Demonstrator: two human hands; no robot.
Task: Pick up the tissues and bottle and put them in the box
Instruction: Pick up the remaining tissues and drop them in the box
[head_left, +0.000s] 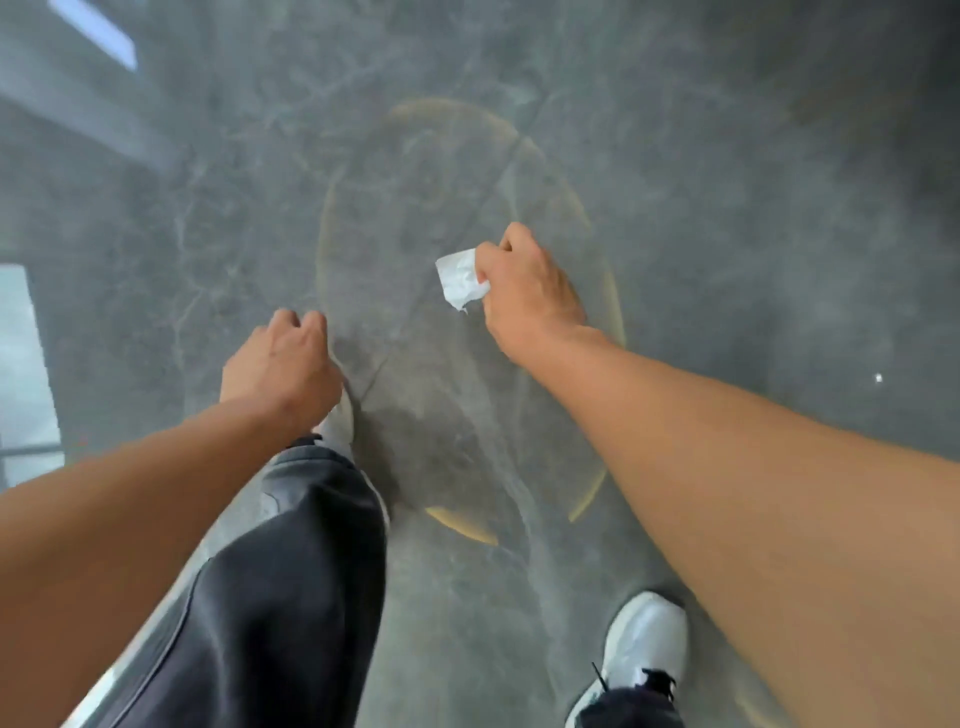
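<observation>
1. the right hand (524, 296) is curled into a loose fist, with the thumb and the side of the forefinger pinching a crumpled white tissue (460, 280). most of the tissue sticks out on the thumb side of the hand, and a small torn corner hangs below it.
2. the left hand (283, 364) is curled too, with its fingers bent in. it seems to hold nothing, though the inside of the palm is hidden, so i cannot tell for certain.
3. both hands hang above a grey marbled floor (727, 182). a dark trouser leg (291, 571) lies below the left hand, and a white shoe (644, 644) sits well below the right forearm.
4. the tissue looks very light, soft and limp. it should crush easily and will not slip, but it may tear if tugged or drift if let go high up.
5. the present hold on one bunched edge looks enough. gathering more of it into the fingers would keep the loose corner from catching.
6. neither the bottle nor the box is in view, so the tissue has yet to reach the box. a bottle would likely be stiffer and smoother, best gripped round its middle.
</observation>
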